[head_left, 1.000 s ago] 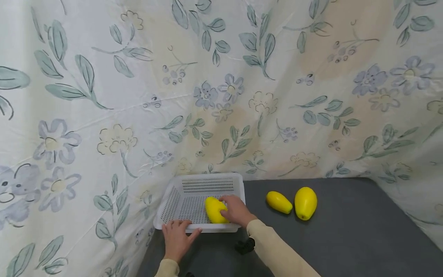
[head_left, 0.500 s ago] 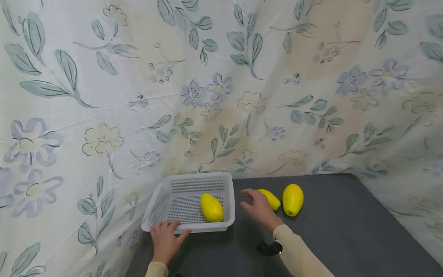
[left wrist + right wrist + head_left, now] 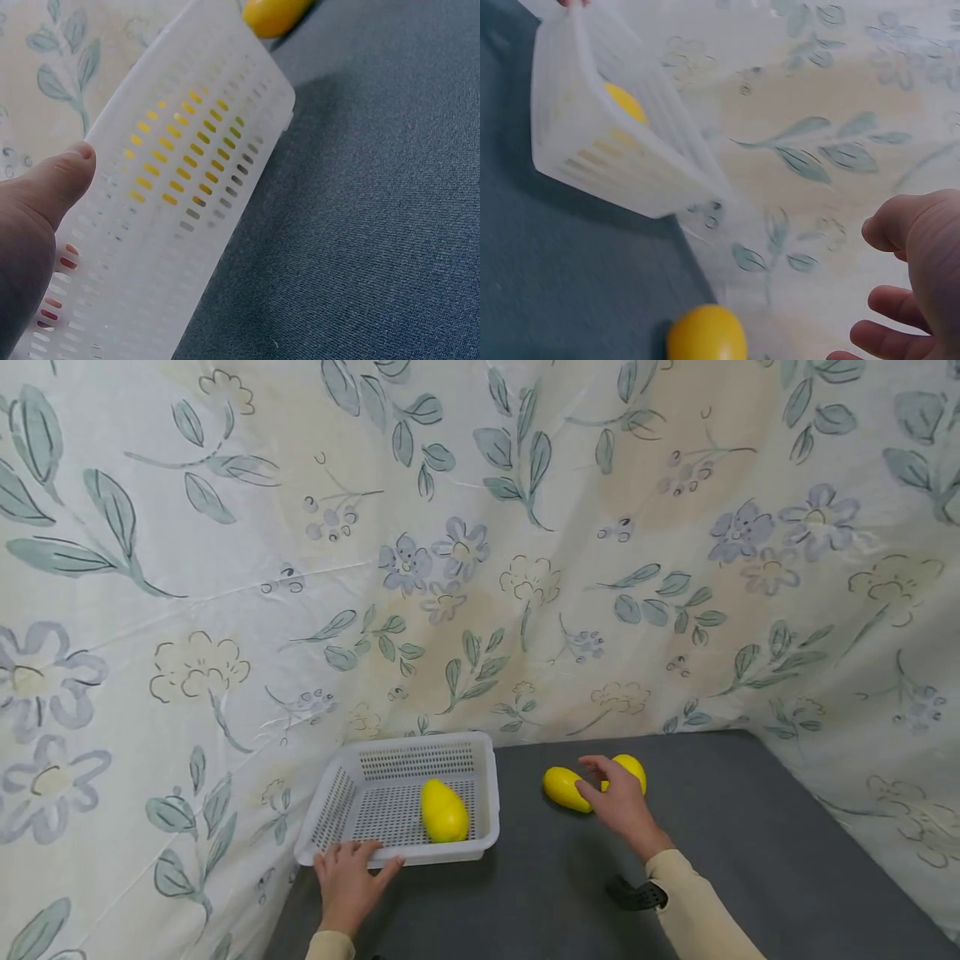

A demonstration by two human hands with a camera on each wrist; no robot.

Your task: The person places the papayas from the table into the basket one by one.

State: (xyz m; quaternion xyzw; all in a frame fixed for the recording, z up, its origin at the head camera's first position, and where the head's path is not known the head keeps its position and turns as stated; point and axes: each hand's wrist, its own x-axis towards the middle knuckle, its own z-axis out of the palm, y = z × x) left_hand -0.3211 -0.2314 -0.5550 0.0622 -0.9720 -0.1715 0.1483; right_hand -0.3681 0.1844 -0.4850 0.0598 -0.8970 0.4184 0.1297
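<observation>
A white perforated plastic basket (image 3: pixel 435 854) stands on the dark table, with one long yellow mango-like fruit (image 3: pixel 444 812) lying inside near its right end. My left hand (image 3: pixel 348 885) holds the basket's near rim, fingers over the edge and thumb (image 3: pixel 64 180) along the outside. To the right of the basket, my right hand (image 3: pixel 622 797) is held over two more yellow fruits, thumb and fingers apart and nothing between them. Its thumb overlaps the nearer, smaller fruit (image 3: pixel 562 787) in the head view. The larger fruit (image 3: pixel 634 768) is partly hidden behind the hand.
A pale cloth with leaf and flower prints (image 3: pixel 525 610) hangs behind and beside the table. The dark tabletop (image 3: pixel 750 843) stretches out to the right. A black strap (image 3: pixel 633 893) is on the right wrist.
My right hand has let go of the fruit in the basket and moved right to the two fruits on the table. The left hand stays on the rim. The head view has shifted slightly right.
</observation>
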